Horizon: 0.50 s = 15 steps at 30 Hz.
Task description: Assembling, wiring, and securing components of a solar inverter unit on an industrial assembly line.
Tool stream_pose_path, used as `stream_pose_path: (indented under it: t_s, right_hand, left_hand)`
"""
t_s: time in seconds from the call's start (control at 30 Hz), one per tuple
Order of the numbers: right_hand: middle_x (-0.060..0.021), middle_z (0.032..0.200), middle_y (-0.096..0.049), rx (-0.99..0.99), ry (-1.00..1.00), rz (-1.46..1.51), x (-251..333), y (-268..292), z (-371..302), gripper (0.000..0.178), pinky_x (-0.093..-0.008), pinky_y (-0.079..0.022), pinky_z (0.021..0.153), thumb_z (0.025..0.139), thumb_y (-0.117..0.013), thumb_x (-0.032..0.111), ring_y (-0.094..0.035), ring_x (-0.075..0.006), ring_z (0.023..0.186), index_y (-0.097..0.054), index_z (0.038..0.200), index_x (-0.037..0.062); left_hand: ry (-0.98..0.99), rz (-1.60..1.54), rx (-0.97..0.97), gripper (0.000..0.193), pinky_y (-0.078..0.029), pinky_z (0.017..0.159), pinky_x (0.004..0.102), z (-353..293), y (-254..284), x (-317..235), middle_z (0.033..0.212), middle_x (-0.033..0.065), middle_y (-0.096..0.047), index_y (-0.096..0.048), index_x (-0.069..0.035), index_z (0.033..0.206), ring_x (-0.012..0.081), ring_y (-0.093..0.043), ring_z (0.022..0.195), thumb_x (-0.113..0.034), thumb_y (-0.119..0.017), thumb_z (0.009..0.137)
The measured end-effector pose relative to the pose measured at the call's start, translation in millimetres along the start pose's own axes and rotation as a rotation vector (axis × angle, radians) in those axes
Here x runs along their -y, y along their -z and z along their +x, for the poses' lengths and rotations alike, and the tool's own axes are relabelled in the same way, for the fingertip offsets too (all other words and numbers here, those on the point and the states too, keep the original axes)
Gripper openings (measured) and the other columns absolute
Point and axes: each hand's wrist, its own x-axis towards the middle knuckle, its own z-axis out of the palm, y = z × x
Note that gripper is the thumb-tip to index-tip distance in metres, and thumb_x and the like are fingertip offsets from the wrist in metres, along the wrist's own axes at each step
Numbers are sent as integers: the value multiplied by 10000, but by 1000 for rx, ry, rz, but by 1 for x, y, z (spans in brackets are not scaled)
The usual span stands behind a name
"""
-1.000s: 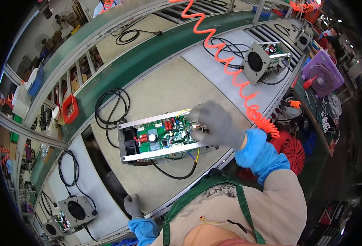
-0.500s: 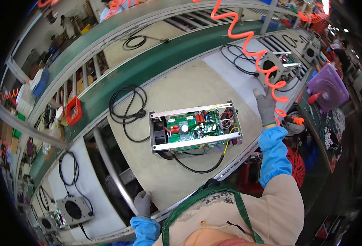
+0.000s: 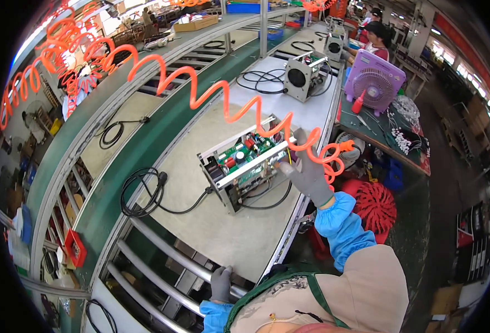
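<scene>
An opened electrical unit (image 3: 247,176) with a green circuit board, a fan end and pale metal rails rests on a beige board (image 3: 206,236). My right hand (image 3: 310,176), in a grey glove, is at the unit's far right end with thumb and fingers apart; contact is hard to make out. An orange coiled hose (image 3: 239,111) crosses in front of the fingertips. My gloved left hand (image 3: 221,284) has its fingers curled over the board's near left corner, beside a metal roller (image 3: 170,252). A black power cable (image 3: 184,211) runs from the unit to a loop at its left.
Farther along the conveyor stands another unit (image 3: 303,77) with a round fan opening. A purple fan (image 3: 375,80) and tools sit on a side bench (image 3: 383,130) at right. Below it is a red slatted round object (image 3: 375,211). A co-worker (image 3: 377,39) is beyond the fan.
The view has turned toward the far right of the line. My right hand has come to the unit's end. The board has slid away from its left neighbour, exposing more rollers; my left hand remains at its corner.
</scene>
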Motion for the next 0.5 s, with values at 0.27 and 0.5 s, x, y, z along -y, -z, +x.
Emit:
stream_pose_path:
  t_s: [0.27,0.5]
  right_hand:
    - [-237,1349,-461,174,136,-256,-1,-32,-40,733,-464,-343,1054,794,-683,280,-435,-416,1245,-381,1395,-13]
    - [-191,1164,-557,833,193,-41,7,-89,-104,582,-481,-463,882,799,-652,267,-555,-388,1029,-491,1318,59]
  left_hand:
    - [-64,-53,257,249,-526,785,298,46,-59,-29,990,94,-622,-604,58,1041,172,-602,867,-157,-564,923]
    - [-239,170,-90,464,-498,812,293,14,55,0,1084,91,-655,-562,8,1278,184,-616,954,-217,-644,881]
